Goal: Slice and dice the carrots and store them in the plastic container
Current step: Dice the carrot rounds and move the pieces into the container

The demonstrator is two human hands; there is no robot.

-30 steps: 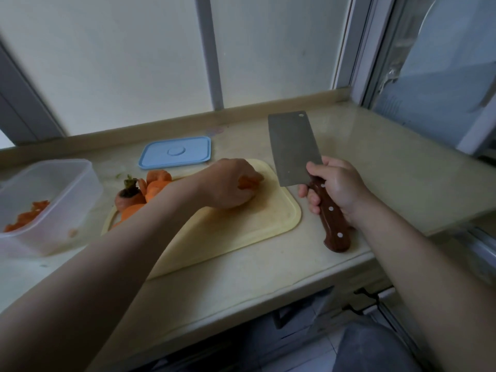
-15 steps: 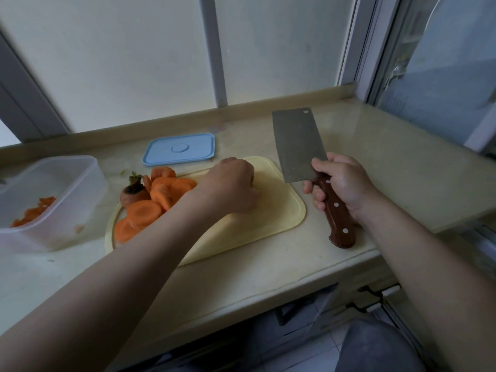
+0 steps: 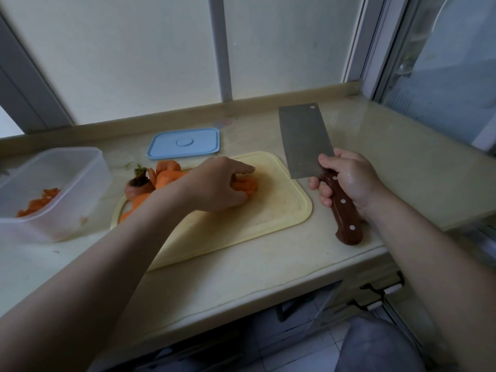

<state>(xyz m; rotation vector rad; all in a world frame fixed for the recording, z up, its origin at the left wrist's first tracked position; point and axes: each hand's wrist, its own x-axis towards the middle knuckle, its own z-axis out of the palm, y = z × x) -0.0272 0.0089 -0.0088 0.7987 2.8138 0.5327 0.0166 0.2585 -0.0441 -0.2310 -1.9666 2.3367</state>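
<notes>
Left hand [image 3: 214, 183]: fingers curled down over a small bunch of carrot slices [image 3: 246, 187], forefinger lying straighter along the top, holding them against the cutting board [image 3: 268, 213].
Carrot slices: orange and mostly hidden under the fingers, with only their right edge showing; they sit near the middle of the board, toward its far side.
Right hand [image 3: 349, 181]: wrapped firmly round the brown handle of the cleaver [image 3: 303, 140], just off the board's right edge.
Cleaver: broad grey blade pointing away from the person, its flat face turned up toward the camera; the blade's near corner overlaps the board's far right corner. Whether it touches the board cannot be told. Three pale rivets show on the handle.
Cutting board: pale yellow with rounded corners, lying flat and slightly askew.
Cut carrot pile [image 3: 166, 173]: thick orange rounds on the board's left end, partly hidden behind the left forearm.
Carrot top [image 3: 138, 185]: stub end with a dark green tuft, at the board's far left corner, touching the pile.
Plastic container [image 3: 88, 181]: clear and lidless, just left of the board; diced carrot [image 3: 37, 203] lies in its bottom.
Lid [image 3: 183, 143]: light blue, flat, just beyond the board's far edge.
Counter [image 3: 402, 162]: beige stone, under the board, container and lid.
Window [image 3: 134, 49]: frosted panes rising beyond the board.
</notes>
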